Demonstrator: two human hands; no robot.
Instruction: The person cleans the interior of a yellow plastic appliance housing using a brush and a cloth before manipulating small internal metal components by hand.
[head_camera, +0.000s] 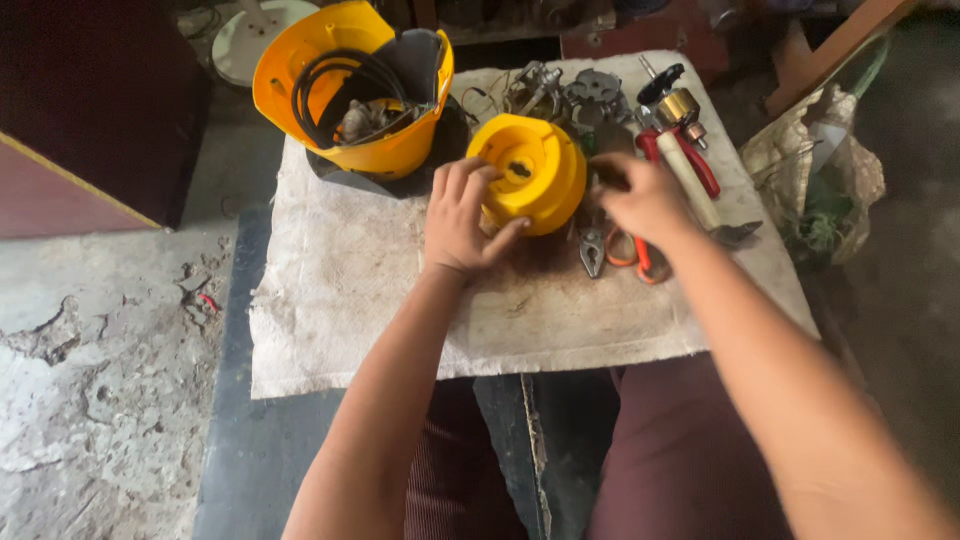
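The round yellow plastic housing cap (530, 172) lies on its side near the middle of the back half of the worn off-white cloth (360, 300) that covers the low bench. Its flat face with the dark keyhole slot turns toward the camera and a little to the left, so its short axis runs roughly from front to back.

The left hand (462, 215) is curled around the cap's left rim, fingers over the top edge and thumb pressed to the lower face. The right hand (645, 200) is just right of the cap, palm down over the orange-handled pliers (620, 250); I cannot tell whether it grips them.

Behind and left stands the larger yellow plastic shell (350, 90) holding coiled black cable. Red-handled cutters (690, 160) and loose metal parts (570, 95) crowd the back right corner. The near half of the cloth is bare, its front edge ending just above the person's knees.
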